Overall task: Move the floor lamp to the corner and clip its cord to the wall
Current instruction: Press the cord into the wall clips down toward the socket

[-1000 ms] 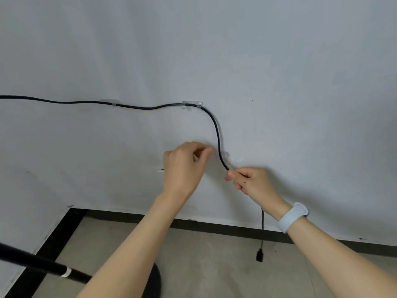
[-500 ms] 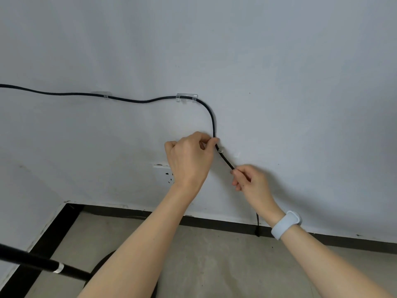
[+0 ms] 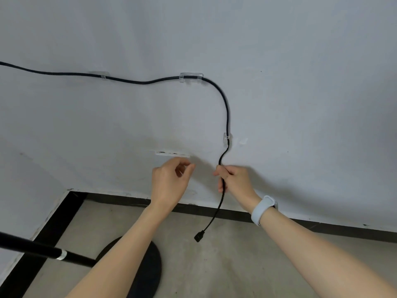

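Note:
The black lamp cord (image 3: pixel 139 82) runs along the white wall from the left, through a clear clip (image 3: pixel 102 75), a second clear clip (image 3: pixel 190 77), then bends down into a third clip (image 3: pixel 226 138). My right hand (image 3: pixel 235 181) grips the cord just below that clip. The plug (image 3: pixel 198 236) dangles under it above the floor. My left hand (image 3: pixel 169 183) hovers left of the cord, fingers loosely curled, holding nothing visible. The lamp's black pole (image 3: pixel 43 250) and round base (image 3: pixel 148 267) stand at the lower left, near the corner.
A white wall socket (image 3: pixel 171 153) sits just above my left hand. A black skirting strip (image 3: pixel 322 227) lines the wall's foot and the corner on the left. The floor (image 3: pixel 225 265) is grey concrete.
My left hand has let go of the cord at the third clip and dropped away to the left. The cord now sits in that clip. My right hand has slid down it.

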`<state>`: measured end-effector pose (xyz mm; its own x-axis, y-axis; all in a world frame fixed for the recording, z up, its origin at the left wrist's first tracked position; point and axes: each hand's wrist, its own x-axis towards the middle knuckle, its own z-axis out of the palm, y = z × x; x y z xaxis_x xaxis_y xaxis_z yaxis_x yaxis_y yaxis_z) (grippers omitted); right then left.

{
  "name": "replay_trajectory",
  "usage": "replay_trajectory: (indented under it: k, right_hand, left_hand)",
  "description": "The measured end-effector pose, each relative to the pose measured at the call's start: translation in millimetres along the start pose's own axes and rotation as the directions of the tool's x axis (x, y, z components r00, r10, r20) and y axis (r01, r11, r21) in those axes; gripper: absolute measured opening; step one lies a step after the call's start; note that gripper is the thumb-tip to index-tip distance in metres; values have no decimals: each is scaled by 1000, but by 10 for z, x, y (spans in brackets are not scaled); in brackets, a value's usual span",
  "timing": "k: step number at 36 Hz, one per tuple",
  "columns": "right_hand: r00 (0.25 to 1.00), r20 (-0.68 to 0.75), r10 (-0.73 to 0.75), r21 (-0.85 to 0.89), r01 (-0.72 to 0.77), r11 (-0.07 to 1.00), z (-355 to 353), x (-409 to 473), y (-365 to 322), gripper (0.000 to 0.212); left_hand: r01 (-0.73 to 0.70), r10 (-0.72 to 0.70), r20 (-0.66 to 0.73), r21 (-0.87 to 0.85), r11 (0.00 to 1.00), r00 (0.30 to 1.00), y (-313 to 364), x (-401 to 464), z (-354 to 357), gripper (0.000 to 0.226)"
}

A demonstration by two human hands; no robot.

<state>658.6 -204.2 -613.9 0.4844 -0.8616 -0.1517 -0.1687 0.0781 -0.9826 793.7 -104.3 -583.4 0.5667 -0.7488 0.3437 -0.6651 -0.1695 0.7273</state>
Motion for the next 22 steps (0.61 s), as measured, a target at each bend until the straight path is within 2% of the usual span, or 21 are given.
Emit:
replay_trajectory:
  k: [2, 5, 8, 11, 13, 15, 17, 19, 21, 22]
  right_hand:
    - [999, -20, -37, -23, 36, 999, -5, 1, -19, 32]
    - [1000, -14, 1, -32, -2, 999, -14, 14, -42, 36]
    - [996, 81, 45, -117, -35, 992, -17, 5, -73, 37]
    - [986, 149, 79, -129, -60, 990, -34, -1, -85, 35]
    - [986, 160, 52, -119, -33, 992, -48, -13, -69, 31]
    - [989, 146, 7, -137, 13, 991, -60, -23, -50, 27]
    - [989, 142, -33, -185, 59, 981, -68, -33, -54, 24]
    - [984, 165, -69, -231, 106, 967, -55, -38, -77, 19]
    - [979, 185, -90, -237, 133, 962, -18, -41, -93, 18]
    - [977, 188, -99, -226, 141, 964, 11, -43, -101, 18]
  left_hand:
    - [-5, 6, 10, -6, 1000, 1000, -31, -3, 16, 12]
    - [-19, 20, 21, -31, 999, 1000, 24, 34, 87, 10]
    - [6, -4, 20, -108, 994, 1000, 98, 77, 188, 6]
    - [39, -34, 32, -165, 986, 999, 91, 85, 268, 8]
    - [81, -68, 78, -166, 983, 995, 5, 33, 295, 8]
    - [151, -118, 200, -160, 975, 973, -130, -47, 301, 11]
    - [205, -145, 429, -97, 974, 892, -273, -142, 303, 23]
    - [217, -152, 641, -24, 976, 753, -392, -249, 315, 43]
    - [222, -131, 754, -20, 975, 644, -437, -351, 340, 56]
    - [216, -109, 780, -34, 976, 616, -441, -390, 358, 58]
